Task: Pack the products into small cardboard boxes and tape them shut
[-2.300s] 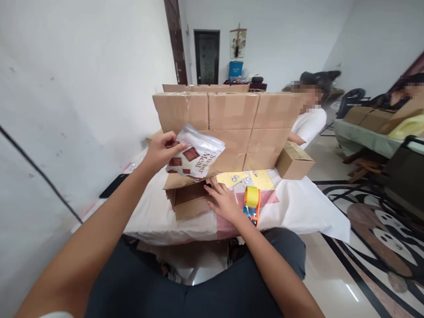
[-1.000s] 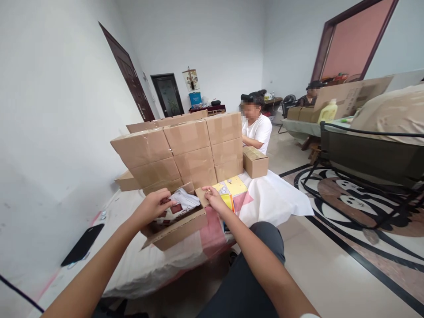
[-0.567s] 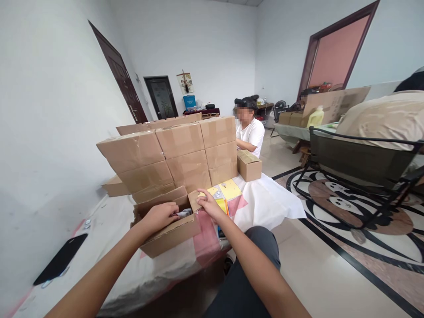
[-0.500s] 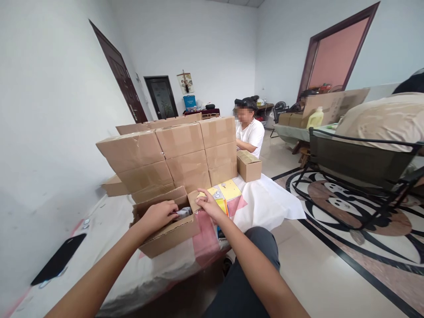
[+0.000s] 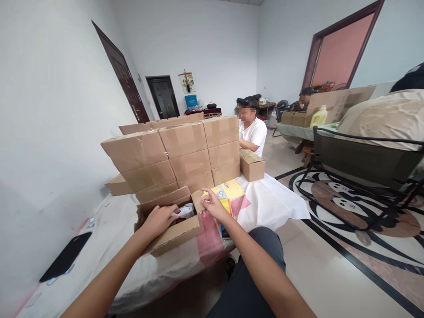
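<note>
An open cardboard box (image 5: 177,238) stands in front of me on the cloth-covered table, its flaps raised. My left hand (image 5: 161,219) reaches over its near left side, fingers bent down inside against a grey-white packet (image 5: 186,212). The fingertips are partly hidden, but they seem to grip the packet's edge. On the right, my right hand (image 5: 214,206) has its thumb and fingers curled about the box's side flap (image 5: 198,201). Just beyond that hand lies a yellow printed patch (image 5: 233,189) on the table. Dark items deeper in the box are hard to make out.
Stacked taped cartons (image 5: 185,150) form a wall behind the box. A smaller carton (image 5: 252,165) sits at their right end. A black flat object (image 5: 66,256) lies at left. Across the stack sits a person in white (image 5: 253,132); a folding chair (image 5: 361,163) stands at right.
The view has shifted slightly, so everything sits a little further right. My left hand has drawn back a little from the packet, which shows more. My right hand stays at the flap.
</note>
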Motion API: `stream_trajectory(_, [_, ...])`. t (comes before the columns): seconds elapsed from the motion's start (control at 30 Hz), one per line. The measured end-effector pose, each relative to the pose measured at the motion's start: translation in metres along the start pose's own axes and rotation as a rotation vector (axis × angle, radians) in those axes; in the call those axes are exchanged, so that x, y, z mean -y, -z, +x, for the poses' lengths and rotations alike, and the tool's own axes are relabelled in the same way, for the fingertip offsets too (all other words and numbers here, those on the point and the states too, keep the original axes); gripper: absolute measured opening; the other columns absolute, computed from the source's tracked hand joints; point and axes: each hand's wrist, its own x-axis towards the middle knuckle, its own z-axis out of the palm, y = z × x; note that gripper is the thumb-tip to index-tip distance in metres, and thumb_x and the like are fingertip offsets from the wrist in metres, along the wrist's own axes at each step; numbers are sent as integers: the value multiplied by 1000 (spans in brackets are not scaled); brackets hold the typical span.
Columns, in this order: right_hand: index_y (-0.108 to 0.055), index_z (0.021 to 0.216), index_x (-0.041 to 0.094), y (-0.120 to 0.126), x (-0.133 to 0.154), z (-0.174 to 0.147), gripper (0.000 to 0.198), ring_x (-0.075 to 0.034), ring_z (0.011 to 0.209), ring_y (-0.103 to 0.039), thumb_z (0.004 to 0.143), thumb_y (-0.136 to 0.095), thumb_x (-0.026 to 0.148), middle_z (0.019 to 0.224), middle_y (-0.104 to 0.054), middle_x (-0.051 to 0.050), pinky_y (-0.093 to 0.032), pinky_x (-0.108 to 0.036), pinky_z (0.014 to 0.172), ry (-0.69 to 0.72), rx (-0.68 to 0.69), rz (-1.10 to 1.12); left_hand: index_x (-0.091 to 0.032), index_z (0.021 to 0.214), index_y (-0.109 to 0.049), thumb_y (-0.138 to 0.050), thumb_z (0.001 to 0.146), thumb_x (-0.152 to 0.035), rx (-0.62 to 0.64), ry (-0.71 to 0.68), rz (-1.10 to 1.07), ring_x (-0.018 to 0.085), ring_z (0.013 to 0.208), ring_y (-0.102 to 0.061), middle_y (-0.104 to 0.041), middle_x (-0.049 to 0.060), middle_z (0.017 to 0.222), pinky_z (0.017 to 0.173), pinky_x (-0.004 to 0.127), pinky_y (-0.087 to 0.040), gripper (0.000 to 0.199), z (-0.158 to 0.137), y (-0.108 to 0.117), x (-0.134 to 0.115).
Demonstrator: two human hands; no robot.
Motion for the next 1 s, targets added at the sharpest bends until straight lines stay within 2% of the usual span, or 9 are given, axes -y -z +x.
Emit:
stream_trajectory(0.33, [-42, 132, 24, -2, 5, -4, 60, -7, 43, -55, 77, -65, 33, 86, -57, 7, -45, -23, 41, 12, 29, -27, -23, 94, -70, -53, 95, -32, -67, -42, -140, 25, 98, -68, -76, 5, 107, 87, 34, -43, 19, 0, -4, 4])
stream_trajectory(0.53, [-39, 134, 24, -4, 8, -6, 62, -6, 38, -52, 78, -65, 35, 86, -58, 7, -45, -24, 39, 12, 15, -33, -20, 101, -70, -49, 96, -30, -90, -17, -196, 25, 102, -68, -76, 8, 108, 88, 33, -47, 24, 2, -11, 10])
stream_trajectory(0.77, [-41, 133, 25, -2, 3, -6, 58, -6, 42, -55, 81, -66, 36, 90, -59, 6, -49, -23, 40, 25, 0, -39, -22, 102, -71, -47, 96, -30, -75, -34, -133, 25, 104, -67, -76, 8, 110, 92, 34, -46, 26, 3, -11, 6])
stream_trajectory(0.93, [-44, 132, 26, -1, 3, -7, 54, -5, 43, -55, 83, -65, 34, 89, -58, 6, -49, -23, 41, 35, 17, -44, -20, 108, -73, -53, 92, -39, -107, 59, -15, 36, 110, -65, -76, 15, 108, 96, 46, -40, 32, -3, -5, 5])
stream_trajectory(1.0, [-45, 132, 25, -1, 4, -8, 54, -5, 43, -55, 83, -65, 35, 90, -57, 5, -49, -23, 42, 35, 15, -57, -20, 107, -74, -58, 88, -42, -73, 107, -5, 37, 110, -65, -76, 15, 108, 95, 46, -41, 34, -6, -2, 5])
